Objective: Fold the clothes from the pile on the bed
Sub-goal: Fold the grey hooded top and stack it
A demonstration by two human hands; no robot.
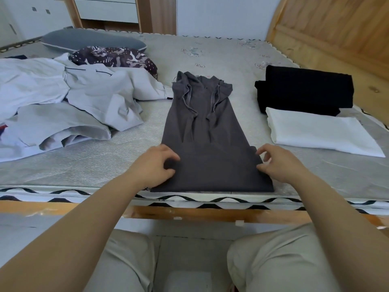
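Shirt (207, 131), dark grey, lies flat at the bed's (231, 57) near edge, centre, sides folded in to a long strip, collar end pointing to the far edge. Left hand (156, 165) pinches its near left edge, fingers curled on the cloth. Right hand (277, 163) sits at the near right edge, fingers curled, tips touching the fabric; a true grip cannot be told. Unfolded pile (63, 98) of pale garments toward the left edge, patterned piece (113, 57) and grey pillow (92, 40) behind it. Toward the right edge: folded black garment (305, 89), folded white garment (320, 131) just in front, touching.
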